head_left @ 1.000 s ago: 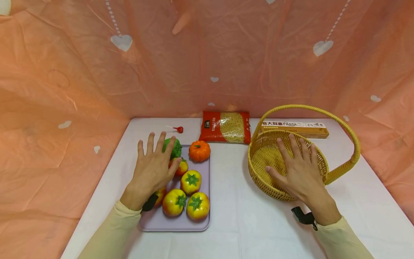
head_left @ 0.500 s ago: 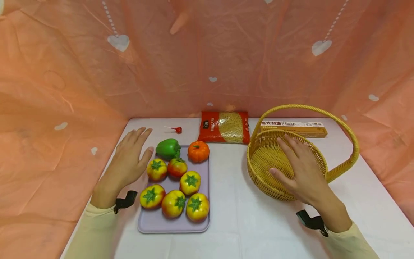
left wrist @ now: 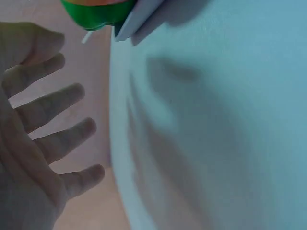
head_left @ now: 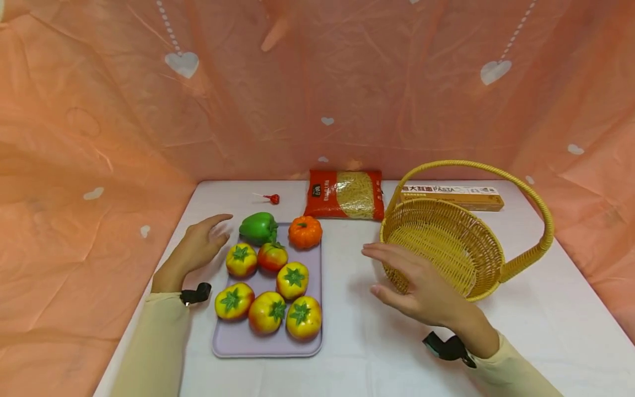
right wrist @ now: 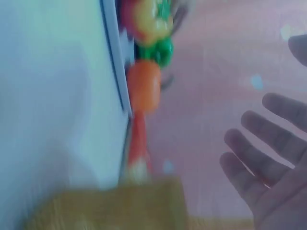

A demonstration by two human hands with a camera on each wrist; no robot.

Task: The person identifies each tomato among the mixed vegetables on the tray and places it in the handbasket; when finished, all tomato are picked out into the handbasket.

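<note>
My left hand [head_left: 198, 248] hovers just left of the lilac tray [head_left: 268, 347], fingers loosely bent and holding nothing. Nearest to it are a green bell pepper [head_left: 258, 228] and a yellow-red tomato [head_left: 241, 259] on the tray's left side. Several more such tomatoes and a small orange pumpkin [head_left: 305, 232] lie on that tray. My right hand [head_left: 421, 289] is in the air at the near left side of a wicker basket [head_left: 488, 259], overlapping its rim in the head view. Its fingers point left, relaxed, with nothing in them. The right wrist view is blurred.
At the back of the white table [head_left: 347, 364] lie a red bag of pasta [head_left: 344, 194] and a red lollipop [head_left: 273, 199]. A pasta box [head_left: 476, 199] lies behind the basket, whose tall handle [head_left: 543, 220] arches up. Orange cloth [head_left: 297, 110] hangs behind.
My left hand has moved left off the tray, uncovering the pepper and tomatoes. My right hand has swung left and nearer from over the basket.
</note>
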